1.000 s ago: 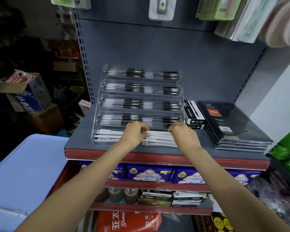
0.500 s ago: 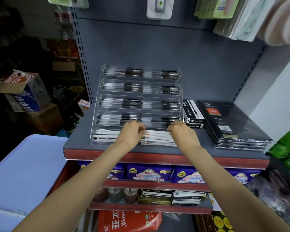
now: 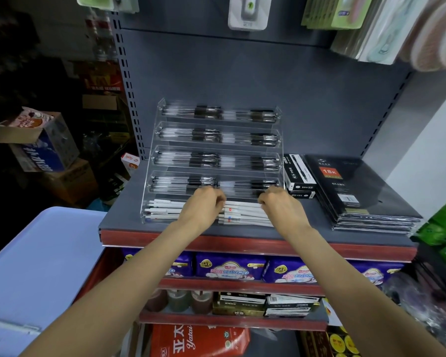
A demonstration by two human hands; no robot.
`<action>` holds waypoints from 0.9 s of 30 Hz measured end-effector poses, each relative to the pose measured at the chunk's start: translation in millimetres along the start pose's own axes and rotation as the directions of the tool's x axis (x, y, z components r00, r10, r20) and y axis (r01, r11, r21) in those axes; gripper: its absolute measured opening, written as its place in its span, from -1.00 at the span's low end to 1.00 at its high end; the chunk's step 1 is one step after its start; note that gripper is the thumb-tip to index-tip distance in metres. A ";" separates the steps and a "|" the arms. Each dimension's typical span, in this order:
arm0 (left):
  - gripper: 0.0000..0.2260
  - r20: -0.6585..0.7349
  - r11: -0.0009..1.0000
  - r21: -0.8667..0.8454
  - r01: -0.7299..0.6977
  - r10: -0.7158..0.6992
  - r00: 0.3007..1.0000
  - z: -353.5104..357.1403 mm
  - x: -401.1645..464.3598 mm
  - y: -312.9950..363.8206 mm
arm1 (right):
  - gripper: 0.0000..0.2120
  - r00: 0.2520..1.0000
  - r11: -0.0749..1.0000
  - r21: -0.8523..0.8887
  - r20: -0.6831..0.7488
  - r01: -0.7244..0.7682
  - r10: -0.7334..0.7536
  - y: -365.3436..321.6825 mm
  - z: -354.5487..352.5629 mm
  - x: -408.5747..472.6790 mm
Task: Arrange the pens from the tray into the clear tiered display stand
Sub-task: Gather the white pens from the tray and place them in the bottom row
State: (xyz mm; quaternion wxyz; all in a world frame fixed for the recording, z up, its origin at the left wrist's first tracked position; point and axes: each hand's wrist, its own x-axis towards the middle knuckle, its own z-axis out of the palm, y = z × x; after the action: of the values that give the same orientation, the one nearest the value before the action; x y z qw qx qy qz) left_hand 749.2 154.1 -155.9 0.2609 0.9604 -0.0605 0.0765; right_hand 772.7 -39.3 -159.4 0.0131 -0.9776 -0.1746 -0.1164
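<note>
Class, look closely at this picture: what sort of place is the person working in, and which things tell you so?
Most likely a small shop. A clear tiered display stand full of pens sits on a slotted retail shelf, stacked diaries lie beside it, and packaged goods fill the shelves below.

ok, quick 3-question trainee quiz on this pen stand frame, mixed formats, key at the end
1. True or false: the white pens lie in the bottom tier of the clear stand.
2. How many tiers above them hold dark pens? A) two B) four C) six
3. Fill in: right of the stand, the black diary stack lies on the grey ____.

Key
1. True; the left hand and right hand work there.
2. B
3. shelf
</note>
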 end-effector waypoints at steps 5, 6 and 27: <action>-0.83 -0.001 1.000 -0.009 -0.001 0.001 1.000 -0.8 -0.7 -1.4 | -0.87 1.000 0.999 0.050 -0.003 -0.015 0.015 -4.7 -7.8 -3.3; -0.83 -0.005 1.000 -0.013 -0.002 0.002 1.000 -1.9 -1.1 -1.5 | -0.86 1.000 0.995 0.096 -0.006 -0.022 0.023 -7.7 -11.8 -4.7; -0.87 -0.152 0.930 -0.147 0.336 -0.357 0.922 -118.1 -197.3 -243.7 | -0.80 0.966 0.774 0.625 0.124 0.102 -0.228 -331.2 24.2 -27.8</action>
State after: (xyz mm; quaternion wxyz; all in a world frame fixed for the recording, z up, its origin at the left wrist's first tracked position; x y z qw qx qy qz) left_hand 580.1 438.2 -210.4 0.3309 0.9283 0.1293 0.1098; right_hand 638.7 263.8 -194.4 0.3025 -0.9075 -0.2887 0.0409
